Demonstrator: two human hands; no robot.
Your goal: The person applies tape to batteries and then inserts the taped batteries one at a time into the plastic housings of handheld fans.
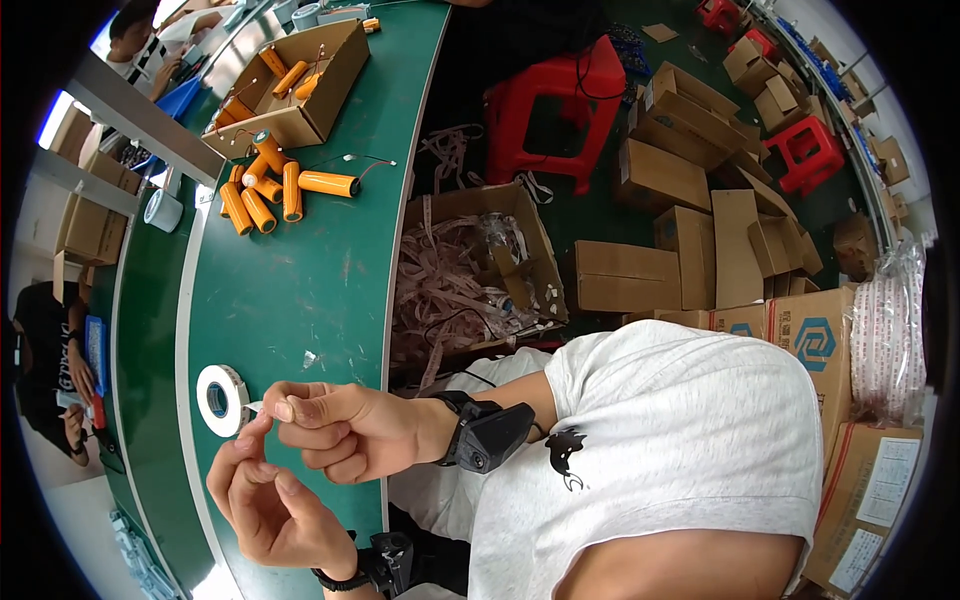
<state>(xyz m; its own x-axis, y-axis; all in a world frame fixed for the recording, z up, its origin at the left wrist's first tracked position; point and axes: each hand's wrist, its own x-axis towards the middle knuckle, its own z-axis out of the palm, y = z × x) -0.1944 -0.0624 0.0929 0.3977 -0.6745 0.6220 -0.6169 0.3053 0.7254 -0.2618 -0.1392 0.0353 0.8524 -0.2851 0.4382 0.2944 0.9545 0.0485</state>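
Observation:
In front of my body, over the green table, my two hands come together. My right hand (345, 428) is closed, thumb and index finger pinching a small white piece of tape (255, 407). My left hand (275, 510) is just below it, fingers curled in; one fingertip reaches up to the white piece. Whether its thumb and other fingers hold anything is hidden. Right beside the fingertips a roll of white tape (222, 400) lies flat on the table. Farther along the table is a pile of orange cylindrical battery packs (260, 190), some with thin wires.
Behind the pile stands an open cardboard box (340, 95) holding more orange packs. Beside the table edge a carton (540, 240) overflows with pinkish strips. A red stool (560, 115) and several brown cartons (625, 275) stand on the floor. Other people work at the far left.

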